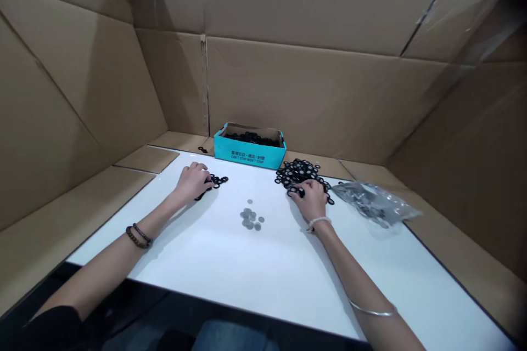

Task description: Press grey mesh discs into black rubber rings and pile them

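My left hand [192, 182] rests at a small cluster of black rings [217, 181] on the left of the white table. Its fingers are curled, with dark rings at the thumb and fingertips; how many it grips is hidden. On the other side, my right hand [311, 201] is bent over the near edge of a large heap of black rings [300, 170], some with pale centres. Thumb and fingers close around rings there. Between the hands, a loose group of grey translucent discs [248, 218] lies flat on the table.
A turquoise box [249, 153] holding many black rings stands at the back. Right of the heap lies a clear plastic bag [374, 203] with grey discs inside. A few black rings [202, 149] lie left of the box. Cardboard walls [296, 93] enclose the white table [230, 269].
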`<state>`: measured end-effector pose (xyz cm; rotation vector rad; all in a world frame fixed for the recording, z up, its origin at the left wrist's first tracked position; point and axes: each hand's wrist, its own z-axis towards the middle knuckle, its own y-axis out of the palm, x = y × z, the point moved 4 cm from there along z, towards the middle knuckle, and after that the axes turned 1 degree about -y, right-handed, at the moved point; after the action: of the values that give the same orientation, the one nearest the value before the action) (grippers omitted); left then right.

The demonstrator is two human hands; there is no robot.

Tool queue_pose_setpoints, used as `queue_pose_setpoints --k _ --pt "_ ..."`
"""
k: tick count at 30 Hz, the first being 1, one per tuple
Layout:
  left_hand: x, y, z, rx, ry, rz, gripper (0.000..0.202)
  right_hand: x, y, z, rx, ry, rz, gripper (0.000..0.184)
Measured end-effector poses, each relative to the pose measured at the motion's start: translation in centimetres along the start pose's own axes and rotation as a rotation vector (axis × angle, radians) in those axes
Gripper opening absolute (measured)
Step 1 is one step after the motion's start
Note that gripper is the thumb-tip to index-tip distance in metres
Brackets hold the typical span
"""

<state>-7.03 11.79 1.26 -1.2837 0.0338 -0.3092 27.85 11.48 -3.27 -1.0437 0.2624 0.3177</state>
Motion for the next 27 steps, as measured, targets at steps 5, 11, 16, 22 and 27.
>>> queue_pose_setpoints --k 5,11,16,22,27 --pt "-0.3 0.6 0.0 -0.001 -0.047 -0.091 0.012 0.5 0.7 -0.4 -0.041 0.011 -0.078 0.032" --pt "-2.3 0.3 0.3 0.048 -0.173 -0.330 0.013 -3.6 0.2 -1.5 0.027 -0.168 -0.098 0.040" --pt "-1.9 0.3 0.6 0.104 -0.277 -0.658 0.038 -7.3 -0.7 -2.9 0.085 -0.267 0.068 0.028" --pt "4.4 2.3 -1.7 -0.075 -0.224 -1.060 0.047 -12.0 -1.2 -4.8 -0.085 -0.241 0.636 0.019" --pt "7.5 2.6 -3.8 -0.263 -0.185 -1.326 0.032 -12.9 -0.5 -5.5 -0.296 -0.135 0.879 0.018"
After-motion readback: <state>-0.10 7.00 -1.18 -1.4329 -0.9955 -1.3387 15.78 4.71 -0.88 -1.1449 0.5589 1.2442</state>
